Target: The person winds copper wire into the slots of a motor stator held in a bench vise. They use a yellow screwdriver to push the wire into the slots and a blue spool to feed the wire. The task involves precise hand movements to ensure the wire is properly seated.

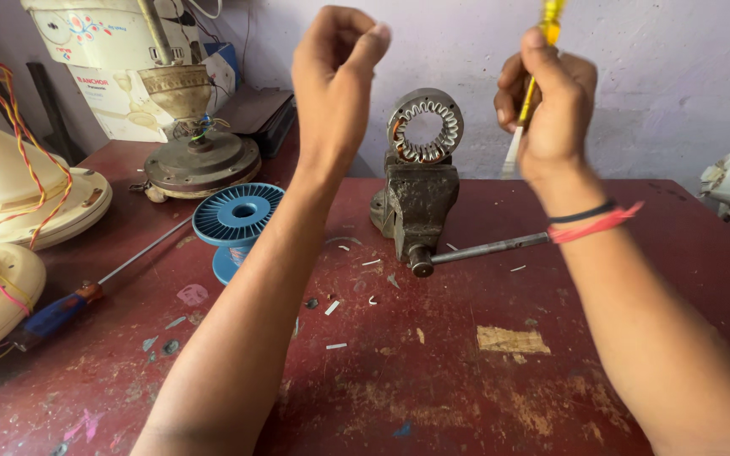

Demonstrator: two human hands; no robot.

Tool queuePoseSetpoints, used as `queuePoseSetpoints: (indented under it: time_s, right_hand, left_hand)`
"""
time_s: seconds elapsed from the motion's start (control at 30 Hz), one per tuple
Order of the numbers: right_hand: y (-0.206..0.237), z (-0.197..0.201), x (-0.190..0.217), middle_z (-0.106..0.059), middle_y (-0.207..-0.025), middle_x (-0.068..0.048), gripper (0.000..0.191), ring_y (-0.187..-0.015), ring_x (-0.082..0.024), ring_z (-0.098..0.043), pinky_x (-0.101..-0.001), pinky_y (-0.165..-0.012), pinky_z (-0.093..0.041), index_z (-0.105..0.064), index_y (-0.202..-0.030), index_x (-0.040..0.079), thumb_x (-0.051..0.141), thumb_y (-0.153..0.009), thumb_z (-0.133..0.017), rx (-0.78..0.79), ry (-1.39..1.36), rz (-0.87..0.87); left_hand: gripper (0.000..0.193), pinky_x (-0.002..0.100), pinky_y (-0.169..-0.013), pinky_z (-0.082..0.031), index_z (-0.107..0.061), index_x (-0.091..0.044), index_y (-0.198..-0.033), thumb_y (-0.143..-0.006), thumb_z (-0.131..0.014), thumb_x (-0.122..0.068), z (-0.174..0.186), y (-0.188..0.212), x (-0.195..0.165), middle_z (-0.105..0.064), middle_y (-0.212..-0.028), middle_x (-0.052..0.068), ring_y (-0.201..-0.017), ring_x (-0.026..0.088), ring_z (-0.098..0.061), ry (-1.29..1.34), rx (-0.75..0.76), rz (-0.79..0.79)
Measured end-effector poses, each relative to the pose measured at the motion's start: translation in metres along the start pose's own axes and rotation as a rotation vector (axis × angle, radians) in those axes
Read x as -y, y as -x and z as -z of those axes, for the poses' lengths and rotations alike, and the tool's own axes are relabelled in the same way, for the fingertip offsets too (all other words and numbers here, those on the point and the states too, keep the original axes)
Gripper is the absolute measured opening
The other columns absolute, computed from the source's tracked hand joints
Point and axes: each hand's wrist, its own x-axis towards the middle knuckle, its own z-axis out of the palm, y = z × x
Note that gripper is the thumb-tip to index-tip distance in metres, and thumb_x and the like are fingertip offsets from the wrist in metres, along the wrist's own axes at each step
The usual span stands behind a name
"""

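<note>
A round metal stator ring (pixel 425 126) with slots around its bore stands upright, clamped in a dark bench vise (pixel 416 203) on the red table (pixel 433 363). My left hand (pixel 335 76) is raised in front of it and to the left, fingers curled shut, with nothing visible in them. On the right, my right hand (pixel 551 101) is lifted to the same height, gripping a yellow-handled screwdriver (pixel 542 51) whose handle points upward. The vise handle bar (pixel 487 248) sticks out to the right beneath my right wrist.
A blue plastic spool (pixel 237 214) and a long blue-handled screwdriver (pixel 86 291) lie left of the vise. Cream fan bodies (pixel 10 186) with coloured wires crowd the left edge, a brown fan motor (pixel 200 160) stands behind. Small white scraps litter the tabletop.
</note>
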Motion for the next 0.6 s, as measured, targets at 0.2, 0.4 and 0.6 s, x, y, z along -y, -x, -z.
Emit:
queuePoseSetpoints:
  time_s: [0.2, 0.4, 0.6]
  right_hand:
    - [0.024, -0.024, -0.046, -0.051, -0.060, -0.002, 0.055, -0.045, -0.011, -0.049, -0.0263, -0.039, -0.035, -0.061, -0.083, 0.004, 0.052, -0.110, -0.054, -0.323, -0.006, 0.054]
    - [0.051, -0.050, -0.058, -0.060, -0.066, -0.009, 0.045, -0.050, -0.015, -0.054, -0.0285, -0.044, -0.043, -0.058, -0.096, 0.002, 0.043, -0.112, -0.056, -0.290, -0.114, 0.113]
    - [0.068, -0.061, -0.058, -0.066, -0.085, -0.012, 0.022, -0.071, -0.016, -0.061, -0.0299, -0.066, -0.052, -0.054, -0.113, 0.002, 0.023, -0.113, -0.058, -0.149, -0.074, 0.253]
  left_hand:
    - [0.031, 0.034, -0.089, -0.054, -0.060, 0.000, -0.113, -0.082, -0.065, -0.002, 0.022, 0.005, 0.057, -0.055, -0.104, 0.012, -0.095, 0.019, -0.057, 0.072, -0.206, 0.098]
    - [0.073, 0.043, -0.117, -0.032, -0.035, -0.001, -0.145, -0.082, -0.069, -0.017, 0.018, 0.022, 0.083, -0.048, -0.137, 0.021, -0.130, 0.031, -0.046, 0.352, 0.088, 0.462]
    - [0.076, 0.041, -0.111, -0.036, -0.037, 0.001, -0.150, -0.083, -0.064, -0.024, 0.012, 0.045, 0.080, -0.052, -0.134, 0.019, -0.128, 0.030, -0.048, 0.688, 0.337, 0.643]
